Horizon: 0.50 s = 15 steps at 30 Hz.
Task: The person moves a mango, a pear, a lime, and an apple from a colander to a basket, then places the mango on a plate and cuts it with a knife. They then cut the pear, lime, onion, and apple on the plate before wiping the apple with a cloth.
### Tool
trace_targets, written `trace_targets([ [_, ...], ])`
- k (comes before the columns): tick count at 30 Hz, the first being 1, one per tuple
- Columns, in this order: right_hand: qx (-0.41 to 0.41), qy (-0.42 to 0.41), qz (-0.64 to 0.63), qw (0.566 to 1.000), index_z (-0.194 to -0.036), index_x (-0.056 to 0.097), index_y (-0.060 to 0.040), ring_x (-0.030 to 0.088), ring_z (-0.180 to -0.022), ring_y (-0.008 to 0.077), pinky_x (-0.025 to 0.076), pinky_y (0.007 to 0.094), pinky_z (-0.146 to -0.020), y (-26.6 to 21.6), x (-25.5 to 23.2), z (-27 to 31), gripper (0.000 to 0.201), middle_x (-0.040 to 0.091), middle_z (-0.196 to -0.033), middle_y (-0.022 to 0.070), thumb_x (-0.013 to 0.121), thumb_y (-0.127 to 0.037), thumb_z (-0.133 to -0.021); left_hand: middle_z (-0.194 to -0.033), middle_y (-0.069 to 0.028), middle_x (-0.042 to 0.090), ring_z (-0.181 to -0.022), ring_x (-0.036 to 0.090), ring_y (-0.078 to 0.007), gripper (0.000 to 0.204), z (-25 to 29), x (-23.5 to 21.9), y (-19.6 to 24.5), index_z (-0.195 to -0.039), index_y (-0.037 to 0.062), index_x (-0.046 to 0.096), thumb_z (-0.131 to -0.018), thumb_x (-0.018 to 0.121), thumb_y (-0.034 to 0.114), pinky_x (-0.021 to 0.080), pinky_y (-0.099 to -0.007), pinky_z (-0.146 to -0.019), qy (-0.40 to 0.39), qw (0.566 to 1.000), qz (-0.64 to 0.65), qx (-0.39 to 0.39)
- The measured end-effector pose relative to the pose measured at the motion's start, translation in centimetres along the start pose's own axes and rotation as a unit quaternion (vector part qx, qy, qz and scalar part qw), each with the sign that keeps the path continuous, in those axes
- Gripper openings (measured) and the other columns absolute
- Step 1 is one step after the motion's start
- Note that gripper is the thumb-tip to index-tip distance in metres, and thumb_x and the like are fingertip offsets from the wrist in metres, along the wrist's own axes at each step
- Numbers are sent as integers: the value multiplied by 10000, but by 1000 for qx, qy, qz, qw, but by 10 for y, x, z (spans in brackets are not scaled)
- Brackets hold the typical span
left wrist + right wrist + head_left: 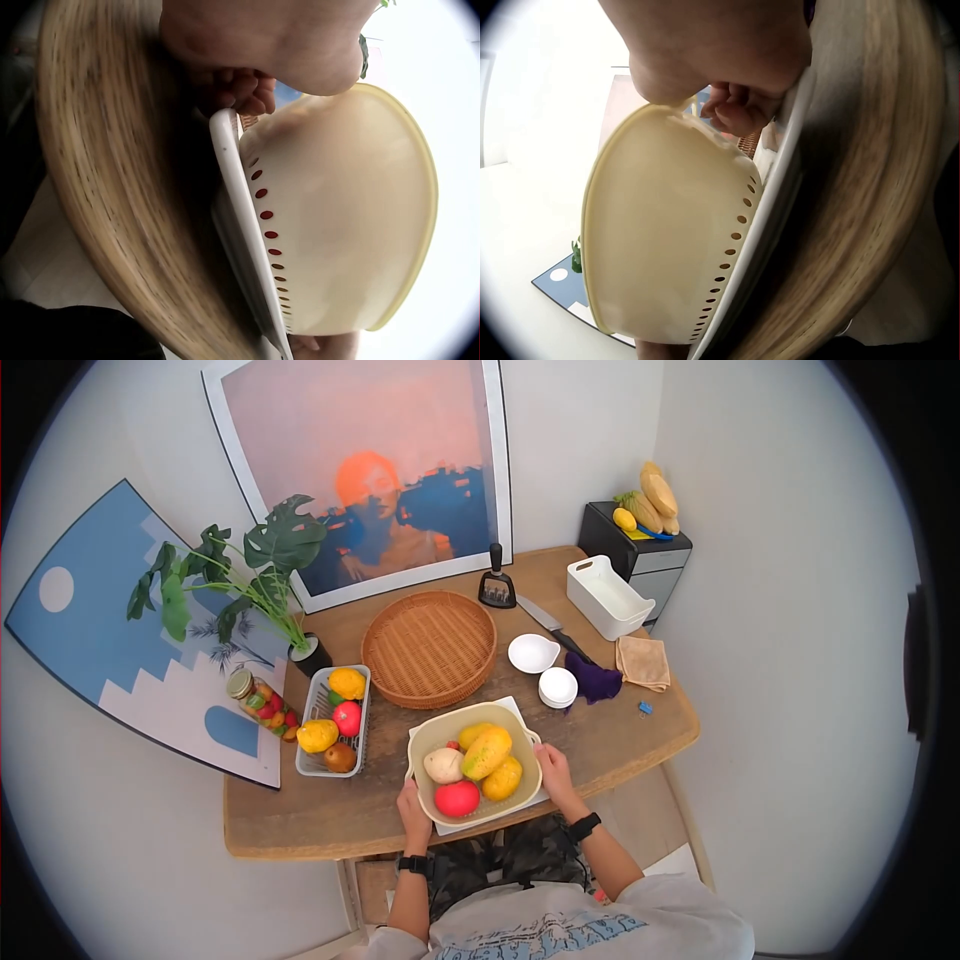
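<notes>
A pale yellow plastic basket (425,735) with drain holes near its base stands over a white cutting board (507,710) at the table's front edge. Inside are a large yellow-green fruit (487,752), a yellow fruit (502,778), a pale round one (444,765) and a red one (457,798), with others partly hidden. My left hand (414,810) grips the basket's left handle; in the left wrist view its fingers (244,90) curl under the rim. On the opposite side, my right hand (556,772) holds the other handle, fingers (739,112) bent beneath it.
A round wicker tray (430,645) lies behind the basket. To its left are a grey fruit basket (308,762), a jar (262,703) and a potted plant (312,655). White bowls (533,653), a knife (540,612), a purple cloth (595,680) and a white bin (600,595) occupy the right.
</notes>
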State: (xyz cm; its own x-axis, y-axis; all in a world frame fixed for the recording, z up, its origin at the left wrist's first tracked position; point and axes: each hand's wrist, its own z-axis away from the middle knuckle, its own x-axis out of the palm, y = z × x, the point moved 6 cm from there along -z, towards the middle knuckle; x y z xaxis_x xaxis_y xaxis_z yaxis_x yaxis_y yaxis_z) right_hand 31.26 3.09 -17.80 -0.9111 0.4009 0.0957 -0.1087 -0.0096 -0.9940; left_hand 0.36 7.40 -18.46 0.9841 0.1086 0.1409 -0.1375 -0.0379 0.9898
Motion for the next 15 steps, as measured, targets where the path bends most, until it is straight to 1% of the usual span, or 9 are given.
trace_targets([
  [2,5,-2,0,1000,-774,555,-51,426,-670,32,370,241,-581,-3,0,1,355,497,-694,-60,552,-269,-1054,-784,-2,591,-740,515,-91,452,2,8,12,-806,7,578,-1103,407,302,431,-296,-650,18,1000,24,-7],
  [3,-12,-8,-1,1000,-795,568,-70,433,-628,26,359,229,-544,-2,1,-1,345,501,-685,-69,536,-288,-1060,-785,-1,589,-741,513,-89,457,5,10,20,-803,8,578,-1104,409,308,429,-293,-651,28,999,35,-10],
  [5,-45,-20,-4,999,-837,595,-108,447,-545,13,337,206,-470,3,2,-6,335,508,-666,-88,504,-327,-1073,-779,2,585,-738,510,-86,463,2,4,12,-800,12,578,-1104,412,319,426,-288,-651,10,1000,21,-9],
  [7,-28,-23,-7,999,-846,603,-107,446,-543,13,335,205,-467,9,0,-6,334,511,-666,-87,501,-328,-1073,-774,4,580,-735,507,-83,468,3,2,8,-797,14,577,-1105,413,326,423,-285,-650,1,1000,15,-8],
  [9,-13,-25,-16,999,-857,612,-104,448,-544,13,338,204,-469,9,1,-6,332,517,-670,-86,498,-329,-1074,-769,6,576,-731,505,-82,471,4,5,16,-795,16,576,-1106,413,330,422,-283,-647,2,1000,19,-5],
  [14,32,-36,-22,999,-884,630,-94,470,-575,11,365,200,-498,2,1,-3,321,538,-698,-81,497,-316,-1074,-771,2,582,-730,507,-84,478,1,2,5,-796,16,577,-1106,414,341,422,-283,-647,4,1000,26,-11],
  [15,23,-33,-28,999,-882,628,-93,471,-574,12,366,200,-497,2,1,-4,319,539,-698,-80,498,-312,-1074,-771,2,583,-730,506,-84,479,0,2,5,-797,16,578,-1106,414,343,423,-283,-647,5,1000,26,-12],
])
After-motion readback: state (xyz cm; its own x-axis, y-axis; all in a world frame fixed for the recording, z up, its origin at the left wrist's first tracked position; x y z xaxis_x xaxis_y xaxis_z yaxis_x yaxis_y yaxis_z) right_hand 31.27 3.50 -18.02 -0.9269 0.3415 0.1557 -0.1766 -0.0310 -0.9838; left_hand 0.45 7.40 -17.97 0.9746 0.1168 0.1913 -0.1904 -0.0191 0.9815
